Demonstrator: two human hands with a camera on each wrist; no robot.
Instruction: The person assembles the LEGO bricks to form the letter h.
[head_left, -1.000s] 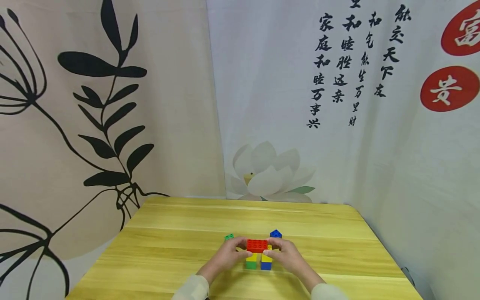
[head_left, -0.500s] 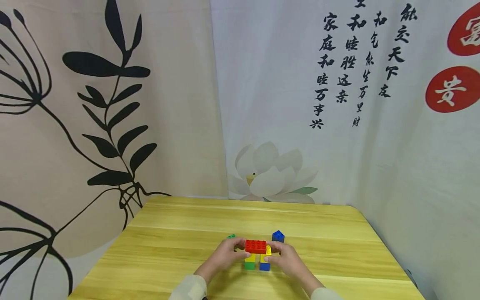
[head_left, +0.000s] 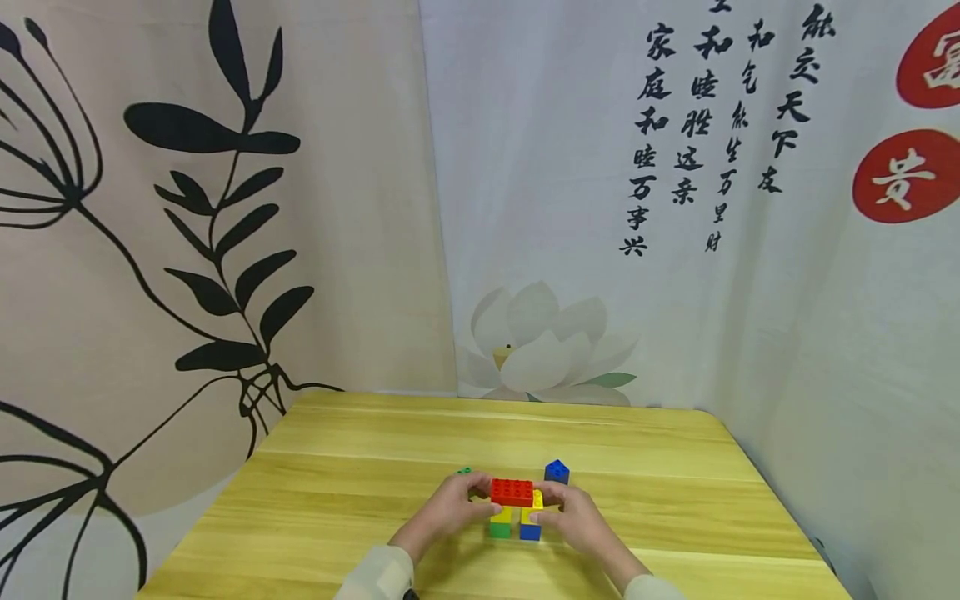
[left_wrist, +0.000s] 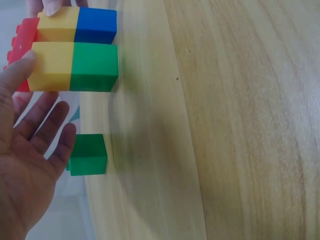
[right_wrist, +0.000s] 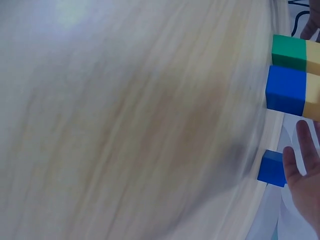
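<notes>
Left hand (head_left: 450, 505) pinches one red block (head_left: 512, 492), right hand (head_left: 576, 515) one of two yellows (left_wrist: 60, 28)! We count two greens (left_wrist: 95, 68), two blues (left_wrist: 96, 26).

You faced a wood-grain counter (head_left: 360, 450) at lower centre; pale cloth (head_left: 525, 167) behind bore black leaves (head_left: 180, 127) at left, red discs (head_left: 906, 176) upper right.

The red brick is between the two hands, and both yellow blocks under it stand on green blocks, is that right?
Not quite. The left yellow block stands on a green block, but the right yellow block stands on a blue block, as the left wrist view shows. The red brick is between the left hand and right hand, as you said.
</notes>
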